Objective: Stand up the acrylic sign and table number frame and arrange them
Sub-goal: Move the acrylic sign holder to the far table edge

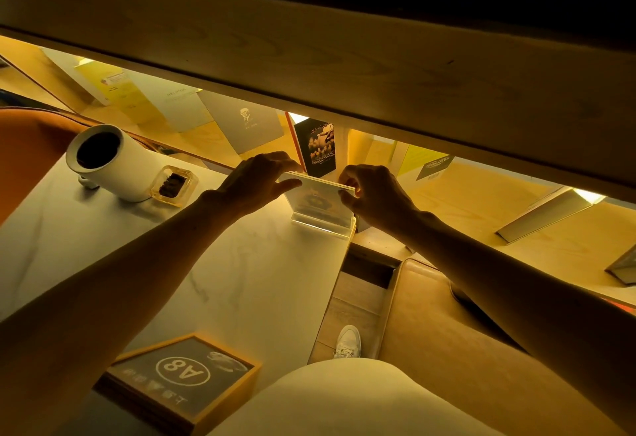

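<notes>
"A8" in a white oval on the table number frame [179, 379], upside down to the camera.

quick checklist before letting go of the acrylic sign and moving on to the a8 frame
1. Acrylic sign upright on its base: ok, it stands on the white table.
2. Grip on the sign: ok, left hand and right hand pinch its top corners.
3. Sign's margin from the table edge: not ok, its base sits right at the far right corner.
4. Base fully flat on the table: cannot tell, the light is dim.
5. Table number frame standing: not ok, it lies flat, face up, near the person.
6. Room beside the sign: ok, the white cylinder and small tray sit apart to the left.
</notes>
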